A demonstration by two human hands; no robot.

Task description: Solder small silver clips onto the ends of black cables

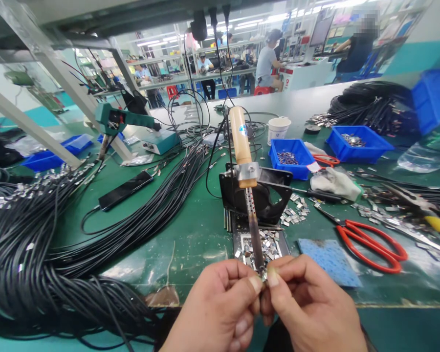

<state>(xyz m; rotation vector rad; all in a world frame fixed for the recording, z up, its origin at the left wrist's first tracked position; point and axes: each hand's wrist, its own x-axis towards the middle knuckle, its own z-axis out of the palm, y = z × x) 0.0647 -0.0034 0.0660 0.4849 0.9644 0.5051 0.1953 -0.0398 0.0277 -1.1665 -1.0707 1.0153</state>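
Observation:
My left hand point(223, 303) and my right hand point(311, 305) meet at the front edge of the bench, both closed in a pinch. Between their fingertips shows a small shiny metal piece point(263, 275); my fingers cover most of it. Directly above it is the dark tip of a soldering iron point(255, 239), which is clamped pointing down, its wooden handle point(239, 134) upward. I cannot tell whether tip and piece touch. Behind the tip, loose metal connector shells point(269, 244) lie in a heap. A black fan frame point(278, 195) stands behind the iron.
Bundled black cables point(132, 234) cover the left side. At right lie red-handled scissors point(370, 244), a blue sponge point(328, 261), pliers point(418, 205) and a white glove point(335, 183). Blue bins point(295, 171) and a paper cup point(278, 129) stand farther back. A phone point(126, 189) lies left. Several people sit beyond.

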